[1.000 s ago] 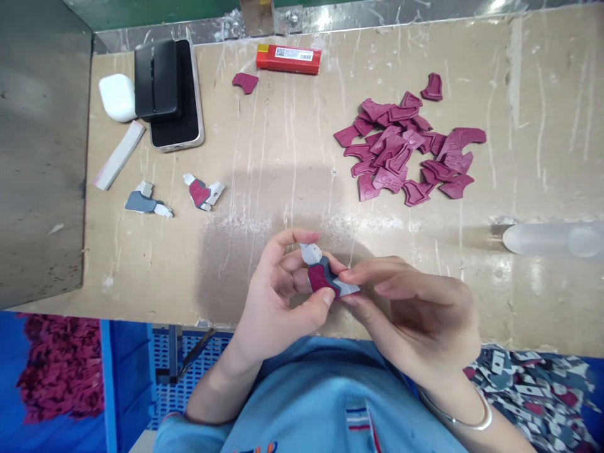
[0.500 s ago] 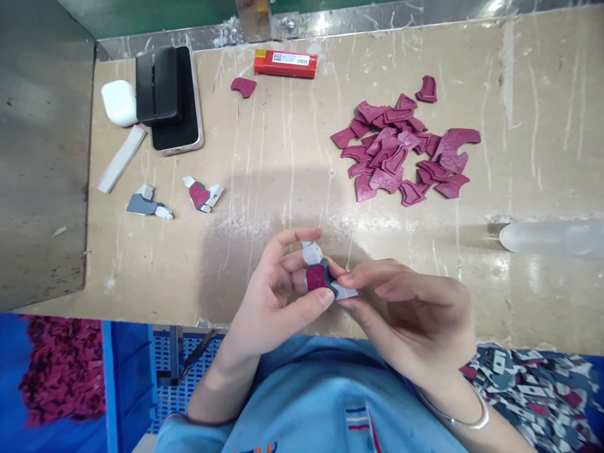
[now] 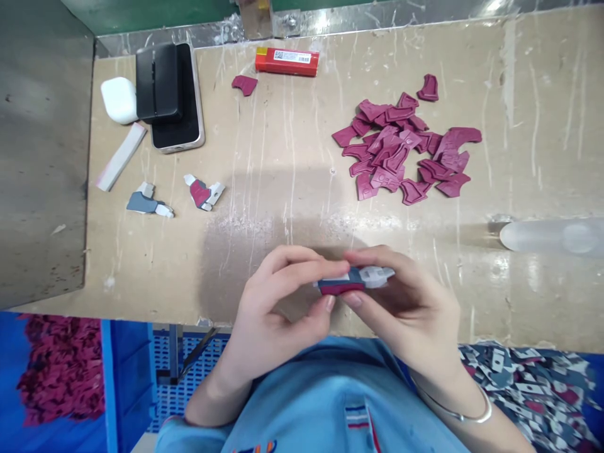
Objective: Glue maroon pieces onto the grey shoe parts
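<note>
Between both hands is a small plastic assembly (image 3: 356,281) in grey, white and maroon, seen edge-on with its maroon side toward my body and its pale tip pointing right. My left hand (image 3: 283,296) pinches its left end between fingertips and thumb. My right hand (image 3: 410,296) grips it near the middle, thumb below and index finger behind. Two similar assemblies lie on the table to the left: a grey-and-white one (image 3: 148,201) and one with a maroon plate (image 3: 202,192). A heap of loose maroon plates (image 3: 387,148) lies at the back right.
At the back are a red box (image 3: 287,61), a single maroon plate (image 3: 244,84), a phone (image 3: 191,113) under a black case (image 3: 158,82), and a white case (image 3: 119,99). A translucent bottle (image 3: 552,237) lies right. Below the table edge sit bins of maroon pieces (image 3: 61,371) and grey-white pieces (image 3: 528,390).
The assembly has been turned from face-up to edge-on, and its pale tip now points right instead of away. Both hands have shifted their grip, the right fingers closing around it.
</note>
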The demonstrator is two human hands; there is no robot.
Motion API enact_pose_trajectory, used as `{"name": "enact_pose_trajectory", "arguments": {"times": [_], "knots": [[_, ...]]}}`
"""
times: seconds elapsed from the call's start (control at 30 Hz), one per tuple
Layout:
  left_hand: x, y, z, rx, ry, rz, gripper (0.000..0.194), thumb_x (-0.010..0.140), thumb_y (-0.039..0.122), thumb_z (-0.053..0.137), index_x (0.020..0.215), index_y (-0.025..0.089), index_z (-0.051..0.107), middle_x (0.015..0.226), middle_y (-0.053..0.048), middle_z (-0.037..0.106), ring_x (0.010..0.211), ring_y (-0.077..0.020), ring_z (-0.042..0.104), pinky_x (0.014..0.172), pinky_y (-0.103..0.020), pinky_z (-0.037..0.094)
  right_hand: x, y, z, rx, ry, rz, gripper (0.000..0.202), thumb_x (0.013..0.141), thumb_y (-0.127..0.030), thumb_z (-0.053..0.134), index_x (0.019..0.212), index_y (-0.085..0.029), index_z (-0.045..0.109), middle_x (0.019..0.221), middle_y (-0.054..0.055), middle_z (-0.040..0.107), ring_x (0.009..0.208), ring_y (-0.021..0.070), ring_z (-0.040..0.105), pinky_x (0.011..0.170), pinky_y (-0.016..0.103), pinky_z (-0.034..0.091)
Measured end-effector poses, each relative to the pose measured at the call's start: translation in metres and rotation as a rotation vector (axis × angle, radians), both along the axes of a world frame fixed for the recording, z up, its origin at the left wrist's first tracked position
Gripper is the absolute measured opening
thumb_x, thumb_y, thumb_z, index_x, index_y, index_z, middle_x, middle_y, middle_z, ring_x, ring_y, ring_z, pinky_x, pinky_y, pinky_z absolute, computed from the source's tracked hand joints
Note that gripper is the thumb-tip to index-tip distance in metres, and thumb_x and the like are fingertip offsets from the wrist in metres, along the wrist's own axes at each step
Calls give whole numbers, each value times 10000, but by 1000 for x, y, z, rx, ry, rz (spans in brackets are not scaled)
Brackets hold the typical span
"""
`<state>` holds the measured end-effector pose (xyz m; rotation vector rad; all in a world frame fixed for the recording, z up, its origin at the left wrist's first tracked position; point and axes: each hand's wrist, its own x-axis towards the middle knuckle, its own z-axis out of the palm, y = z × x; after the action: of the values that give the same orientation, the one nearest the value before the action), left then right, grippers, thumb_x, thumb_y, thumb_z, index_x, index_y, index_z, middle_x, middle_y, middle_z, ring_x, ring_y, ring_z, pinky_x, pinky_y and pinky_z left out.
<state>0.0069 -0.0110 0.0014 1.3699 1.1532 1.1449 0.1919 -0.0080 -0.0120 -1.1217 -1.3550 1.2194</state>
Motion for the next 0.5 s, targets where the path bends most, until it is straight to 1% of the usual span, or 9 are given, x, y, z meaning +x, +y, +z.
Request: {"name": "enact_pose_trajectory", "arguments": {"times": [0.07, 0.1, 0.17, 0.2, 0.23, 0.3, 0.37, 0.4, 0.5], "knots": [[1, 0, -4, -39, -50, 49, 466, 892, 72, 849, 1295, 304, 822, 1162, -18, 829, 1074, -148, 796, 993, -198, 644, 0, 1, 2, -43, 20, -23, 365, 916, -76, 839, 1167, -339, 810, 1055, -21, 838, 917, 148, 804, 794, 225, 668], [1, 0, -6, -67, -76, 67, 461, 887, 82, 870, 1291, 299, 825, 1152, -16, 843, 1058, -142, 808, 980, -184, 646, -1, 1, 2, -66, 47, -42, 342, 911, -74, 842, 1131, -334, 817, 1020, -26, 837, 875, 141, 801, 745, 212, 660], [3, 0, -9, -96, -109, 79, 391, 879, 88, 892, 1220, 277, 851, 1118, -15, 863, 1012, -133, 828, 949, -161, 650, -2, 2, 2, -102, 99, -65, 321, 900, -75, 847, 1096, -327, 822, 978, -29, 832, 832, 137, 803, 681, 196, 647], [3, -1, -9, -91, -111, 83, 354, 879, 83, 892, 1180, 268, 862, 1106, -16, 870, 998, -130, 833, 937, -154, 651, -2, 2, 2, -109, 109, -70, 315, 894, -75, 848, 1087, -323, 824, 971, -27, 831, 830, 141, 805, 674, 199, 648], [3, -1, -9, -80, -105, 92, 335, 880, 79, 892, 1157, 266, 869, 1101, -16, 874, 992, -129, 835, 931, -153, 651, -3, 2, 2, -107, 103, -74, 313, 890, -75, 849, 1085, -318, 825, 974, -20, 832, 845, 150, 810, 688, 212, 657], [4, -1, -9, -63, -74, 106, 341, 881, 80, 895, 1159, 275, 872, 1106, -12, 878, 1004, -132, 836, 948, -163, 649, -2, 2, 1, -75, 62, -62, 321, 885, -82, 855, 1112, -307, 830, 1024, 4, 847, 919, 181, 823, 764, 262, 687], [3, -1, -9, -50, -40, 102, 348, 889, 93, 898, 1175, 290, 871, 1114, -7, 879, 1019, -135, 833, 970, -175, 644, -1, 2, 0, -15, 14, -47, 349, 893, -88, 857, 1160, -311, 832, 1095, 21, 859, 991, 200, 827, 849, 306, 704], [3, -1, -9, -53, -31, 89, 350, 898, 101, 895, 1187, 297, 868, 1122, -5, 878, 1029, -137, 831, 981, -182, 642, -1, 2, -1, 17, -3, -45, 371, 897, -83, 857, 1183, -319, 833, 1115, 23, 861, 1001, 202, 826, 866, 314, 706], [2, 0, -10, -86, -44, 36, 359, 929, 132, 878, 1236, 318, 851, 1166, -4, 868, 1076, -144, 824, 1003, -194, 635, -1, 1, -3, 90, -37, -68, 434, 893, -53, 853, 1222, -335, 837, 1093, 21, 861, 948, 193, 822, 825, 307, 711]]}}
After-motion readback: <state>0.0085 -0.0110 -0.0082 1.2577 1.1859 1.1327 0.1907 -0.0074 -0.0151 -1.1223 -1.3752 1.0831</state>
